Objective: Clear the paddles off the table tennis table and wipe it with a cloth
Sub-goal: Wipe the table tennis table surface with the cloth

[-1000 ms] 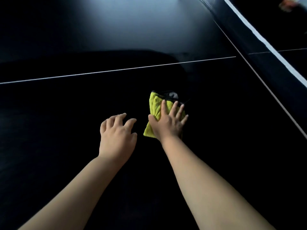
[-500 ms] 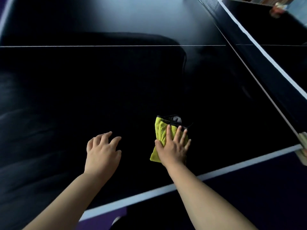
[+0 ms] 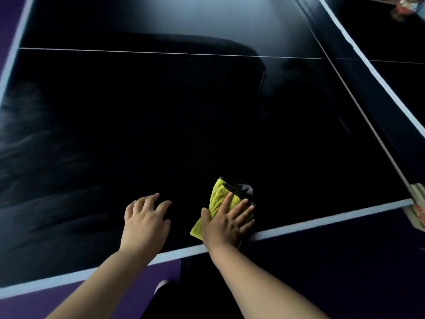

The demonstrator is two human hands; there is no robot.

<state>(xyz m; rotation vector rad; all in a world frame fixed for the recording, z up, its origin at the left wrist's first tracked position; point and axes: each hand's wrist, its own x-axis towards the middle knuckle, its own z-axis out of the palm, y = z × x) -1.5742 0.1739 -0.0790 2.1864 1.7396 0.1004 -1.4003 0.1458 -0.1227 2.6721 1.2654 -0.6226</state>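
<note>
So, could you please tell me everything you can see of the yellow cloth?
The cloth is bright yellow-green, looks like fluffy microfibre, and is folded into a thick pad with a dark edge and a grey patch at its far end. It lies flat on the black table, near its white front edge. The right hand presses on it, palm down with fingers spread. The left hand is apart from it.

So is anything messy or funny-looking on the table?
Nothing much. The table shows only pale smeary streaks at its left, maybe wipe marks or glare. The right hand presses the cloth flat near the white edge; the left hand rests beside it. No paddles in view.
</note>
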